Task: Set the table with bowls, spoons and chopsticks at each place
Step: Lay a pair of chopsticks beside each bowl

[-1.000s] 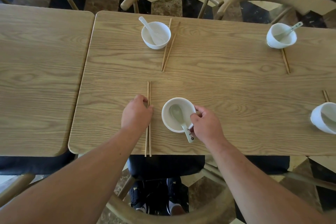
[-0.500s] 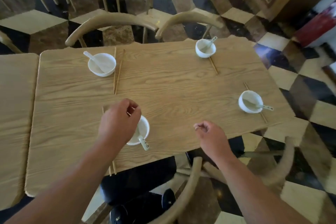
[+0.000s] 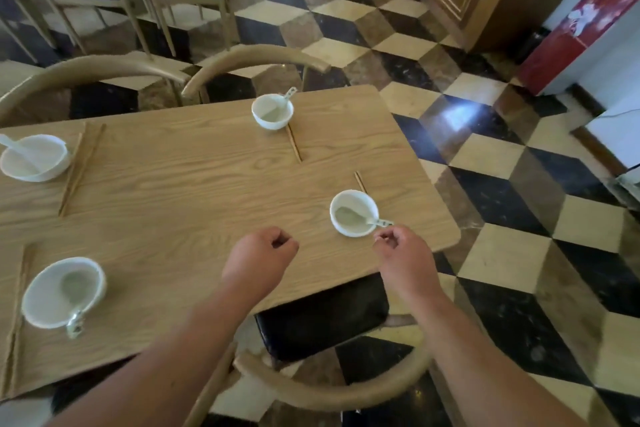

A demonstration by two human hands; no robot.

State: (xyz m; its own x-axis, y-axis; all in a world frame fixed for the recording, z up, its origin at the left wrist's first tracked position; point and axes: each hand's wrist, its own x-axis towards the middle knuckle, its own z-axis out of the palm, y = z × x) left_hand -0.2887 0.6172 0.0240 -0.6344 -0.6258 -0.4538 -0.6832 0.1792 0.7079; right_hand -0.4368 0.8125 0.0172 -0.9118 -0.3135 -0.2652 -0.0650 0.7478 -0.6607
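On the wooden table (image 3: pixel 180 204) stand several white bowls, each with a spoon inside and chopsticks beside it. The near right bowl (image 3: pixel 350 231) holds a spoon (image 3: pixel 346 216); its chopsticks (image 3: pixel 360 182) poke out behind it. My right hand (image 3: pixel 403 255) hovers just in front of that spoon's handle with curled, empty fingers. My left hand (image 3: pixel 259 258) is a loose fist over the table's front edge, holding nothing. The near left bowl (image 3: pixel 38 291) sits beside chopsticks (image 3: pixel 15 322). The far left bowl (image 3: pixel 52 166) and far right bowl (image 3: pixel 273 121) have their chopsticks (image 3: pixel 81 170) (image 3: pixel 294 147) alongside.
A curved wooden chair (image 3: pixel 332 392) with a black seat (image 3: pixel 322 317) is tucked under the table below my hands. Two more chair backs (image 3: pixel 256 57) (image 3: pixel 86 69) stand along the far side. A wooden cabinet (image 3: pixel 478 0) and a red-and-white unit (image 3: pixel 585 28) stand on the checkered floor at right.
My view swung right along the table. Both hands left the near left bowl and its chopsticks and moved right; my right hand now sits by the near right bowl's spoon handle.
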